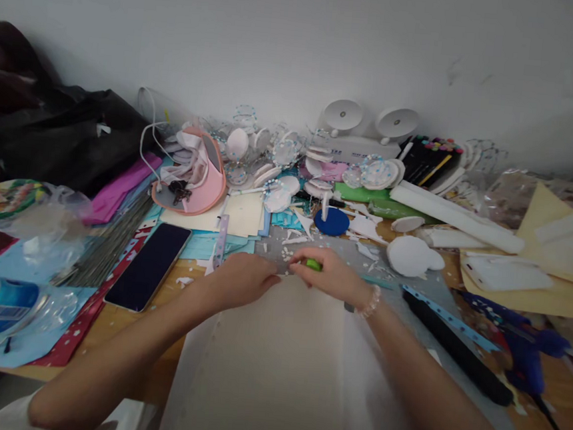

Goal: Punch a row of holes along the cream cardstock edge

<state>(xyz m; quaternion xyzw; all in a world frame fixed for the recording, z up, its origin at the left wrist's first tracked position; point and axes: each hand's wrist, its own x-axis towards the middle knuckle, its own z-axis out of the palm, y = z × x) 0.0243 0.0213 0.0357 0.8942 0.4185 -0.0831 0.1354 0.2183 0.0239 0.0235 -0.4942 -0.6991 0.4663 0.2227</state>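
Note:
A long cream sheet (278, 368) lies in front of me over white paper (367, 383). My left hand (248, 280) rests on its far left corner, fingers curled together and pressing the edge; the fingertips are partly hidden. Just right of it, my right hand (329, 272) is closed in a pinch around a small bright-green tool (313, 264) above the sheet's far edge. Most of the tool is hidden by the fingers. White scraps (297, 239) lie beyond both hands on a grey mat (348, 250).
Left are a phone (149, 266), a water bottle (2, 307) and a pink visor (204, 181). Bead-trimmed white discs (281, 194) crowd the wall. Right are foam discs (408, 255), a black rod (455, 347) and a blue glue gun (523, 343) with its cord.

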